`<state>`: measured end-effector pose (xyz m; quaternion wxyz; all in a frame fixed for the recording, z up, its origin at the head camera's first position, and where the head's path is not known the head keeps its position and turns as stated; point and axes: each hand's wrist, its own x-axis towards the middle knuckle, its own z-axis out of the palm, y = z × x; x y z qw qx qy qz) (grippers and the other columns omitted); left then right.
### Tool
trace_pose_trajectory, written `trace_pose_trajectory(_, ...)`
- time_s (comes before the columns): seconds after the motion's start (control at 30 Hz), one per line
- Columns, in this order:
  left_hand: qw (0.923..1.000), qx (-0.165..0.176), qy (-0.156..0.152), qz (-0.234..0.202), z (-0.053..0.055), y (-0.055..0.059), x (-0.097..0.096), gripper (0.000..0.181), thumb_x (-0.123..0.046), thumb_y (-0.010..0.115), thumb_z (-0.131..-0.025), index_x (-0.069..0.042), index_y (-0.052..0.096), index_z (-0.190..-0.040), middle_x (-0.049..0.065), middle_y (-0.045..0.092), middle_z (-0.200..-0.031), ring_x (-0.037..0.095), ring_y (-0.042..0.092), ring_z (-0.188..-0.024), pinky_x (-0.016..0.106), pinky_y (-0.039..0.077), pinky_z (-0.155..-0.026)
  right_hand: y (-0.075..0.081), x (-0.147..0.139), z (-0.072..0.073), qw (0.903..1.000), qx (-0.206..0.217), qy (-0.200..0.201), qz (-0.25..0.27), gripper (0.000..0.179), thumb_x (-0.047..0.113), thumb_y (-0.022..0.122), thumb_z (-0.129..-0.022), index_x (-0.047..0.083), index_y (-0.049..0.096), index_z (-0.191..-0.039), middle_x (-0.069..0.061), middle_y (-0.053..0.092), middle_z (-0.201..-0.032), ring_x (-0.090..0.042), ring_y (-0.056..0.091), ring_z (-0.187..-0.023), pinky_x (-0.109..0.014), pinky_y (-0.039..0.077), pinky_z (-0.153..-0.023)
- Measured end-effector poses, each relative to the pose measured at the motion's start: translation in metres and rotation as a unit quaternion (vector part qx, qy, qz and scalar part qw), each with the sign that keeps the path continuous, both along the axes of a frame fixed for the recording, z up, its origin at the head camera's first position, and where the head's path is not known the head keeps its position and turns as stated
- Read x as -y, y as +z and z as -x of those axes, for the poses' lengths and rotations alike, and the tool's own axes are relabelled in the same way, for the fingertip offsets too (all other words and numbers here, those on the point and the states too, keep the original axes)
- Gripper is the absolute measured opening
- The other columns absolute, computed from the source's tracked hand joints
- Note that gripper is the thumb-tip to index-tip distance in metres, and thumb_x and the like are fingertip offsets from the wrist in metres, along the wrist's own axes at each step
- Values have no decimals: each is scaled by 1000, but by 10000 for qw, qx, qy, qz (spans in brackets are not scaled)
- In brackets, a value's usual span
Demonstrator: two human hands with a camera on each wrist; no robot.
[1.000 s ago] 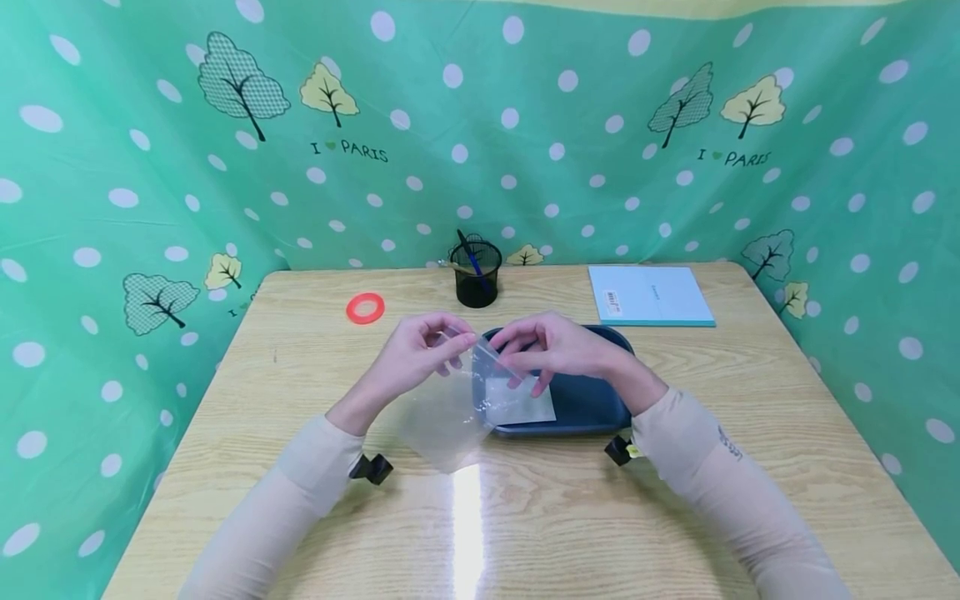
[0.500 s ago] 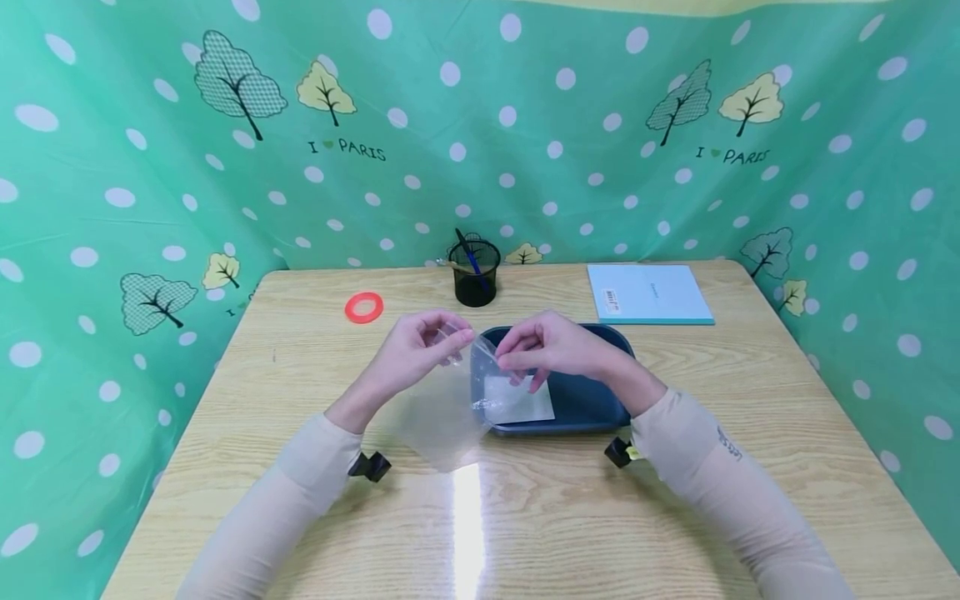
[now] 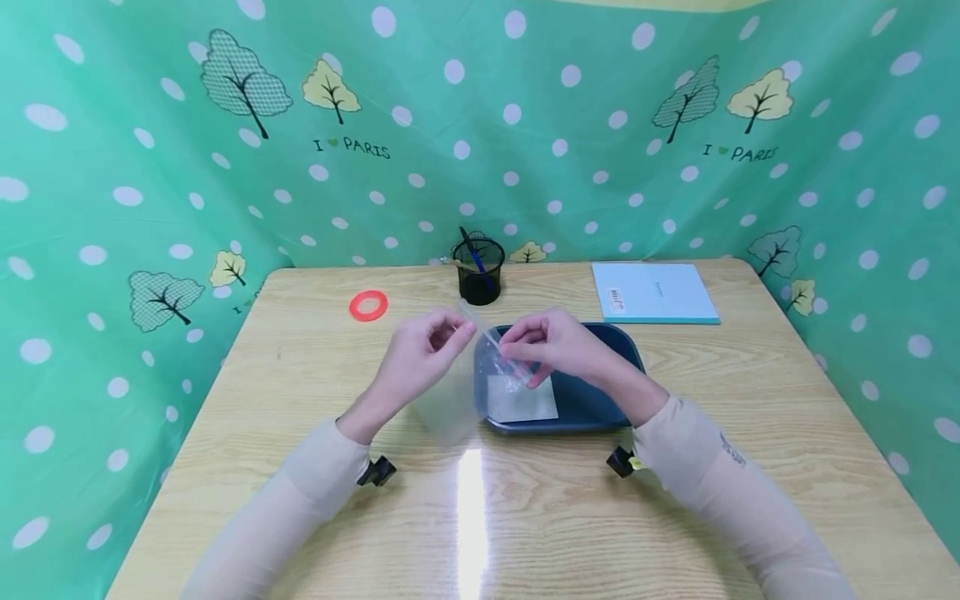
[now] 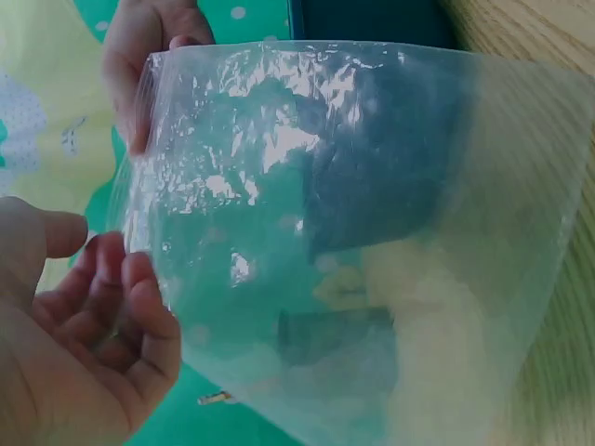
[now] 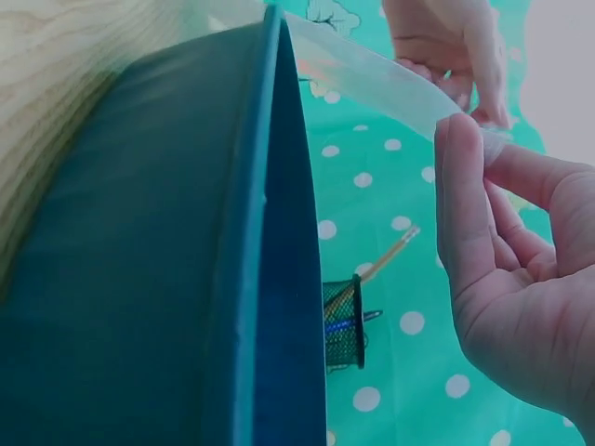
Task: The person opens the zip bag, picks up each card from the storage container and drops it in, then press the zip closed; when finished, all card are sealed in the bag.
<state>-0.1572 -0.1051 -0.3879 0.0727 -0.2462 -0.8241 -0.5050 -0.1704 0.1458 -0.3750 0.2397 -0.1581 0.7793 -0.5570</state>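
Observation:
A clear plastic bag [image 3: 447, 408] hangs between the hands, its straight upper edge slanting down to the right. My right hand [image 3: 558, 348] pinches that edge between thumb and fingers, as the right wrist view also shows. Beside the same edge is my left hand [image 4: 98, 339], loosely curled, with a gap between thumb and fingers; its fingertips are right at the bag's edge. Below and behind the right hand stands a dark blue tray [image 3: 596, 400]. In it lies a white square sheet [image 3: 522, 400], partly seen through the bag.
A black mesh pen cup [image 3: 478, 287] with a few pens and a pencil stands at the back. An orange-red ring [image 3: 358, 313] lies to its left, a light blue notebook [image 3: 656, 293] to its right. Behind the wooden table [image 3: 570, 517] hangs a green dotted curtain [image 3: 480, 100].
The bag has turned so its upper edge now reaches up past the left hand toward the pen cup. The left fingers have loosened from the edge; the right hand keeps its pinch.

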Motion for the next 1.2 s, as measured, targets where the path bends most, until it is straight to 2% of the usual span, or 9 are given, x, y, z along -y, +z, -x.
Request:
trace_pose_trajectory(0.07, 9981, 591, -145, 109, 1, -1, -3, 31, -37, 62, -102, -9, 73, -104, 5, 65, -77, 19, 60, -65, 31, 51, -56, 0, 2, -3, 10000, -69, 43, -14, 25, 25, 72, -97, 5, 73, -111, -13, 72, -92, -28, 66, -77, -44, 61, -66)
trace_pose_trajectory(0.13, 9943, 1026, -267, 144, 1, -3, -5, 35, -39, 60, -102, -7, 74, -105, 8, 66, -80, 25, 63, -68, 33, 54, -59, 0, 4, -6, 9998, -153, 106, -29, 24, 23, 71, -97, 4, 73, -110, -13, 71, -88, -27, 66, -73, -43, 61, -66)
trace_pose_trajectory(0.23, 9905, 1312, -370, 150, 2, -5, -6, 33, -37, 61, -103, -7, 74, -102, 12, 68, -85, 30, 64, -68, 34, 54, -59, -1, 9, -9, 9997, -221, 135, 37, 22, 19, 71, -97, 1, 73, -109, -17, 71, -89, -26, 67, -71, -42, 61, -66)
trace_pose_trajectory(0.37, 9876, 1500, -457, 67, 1, -6, -3, 25, -30, 60, -103, -9, 73, -100, 16, 69, -91, 31, 63, -66, 32, 53, -58, -2, 14, -11, 9996, -219, 104, 125, 20, 17, 69, -98, 1, 73, -109, -23, 71, -94, -26, 68, -71, -42, 61, -66)
trace_pose_trajectory(0.57, 9821, 1772, -617, -145, -1, -4, -2, 26, -28, 57, -105, -6, 69, -107, 19, 68, -101, 38, 66, -75, 37, 58, -65, -3, 16, -13, 9998, -67, 15, 180, 26, 21, 65, -101, 3, 69, -120, -18, 72, -98, -28, 70, -76, -43, 61, -68)
trace_pose_trajectory(0.73, 9806, 1758, -834, -228, 1, -4, -10, 29, -32, 54, -106, -6, 66, -107, 18, 66, -105, 32, 67, -76, 40, 58, -65, -5, 11, -12, 9996, 12, -16, 276, 29, 23, 61, -103, 2, 67, -123, -24, 70, -103, -29, 72, -80, -44, 61, -68)
trace_pose_trajectory(0.9, 9794, 1737, -978, -340, 2, -6, -19, 27, -28, 51, -108, -5, 64, -105, 21, 65, -105, 26, 67, -75, 38, 58, -63, -4, 5, -12, 9995, -16, -44, 300, 30, 24, 61, -103, 0, 68, -119, -22, 71, -98, -30, 72, -79, -45, 61, -68)
trace_pose_trajectory(1.07, 9781, 1880, -843, -291, 0, -11, -17, 28, -32, 53, -107, -6, 65, -105, 22, 64, -101, 30, 66, -75, 38, 57, -61, -5, 9, -15, 9994, -142, 85, 289, 29, 23, 61, -103, -1, 68, -117, -19, 71, -95, -29, 71, -77, -45, 61, -66)
trace_pose_trajectory(1.2, 9781, 1979, -645, -9, -4, -9, -3, 32, -39, 60, -103, -8, 69, -106, 20, 66, -98, 31, 65, -74, 38, 58, -62, -7, 20, -13, 9984, -224, 289, 423, 30, 23, 61, -103, -4, 68, -117, -22, 70, -97, -30, 71, -77, -45, 61, -66)
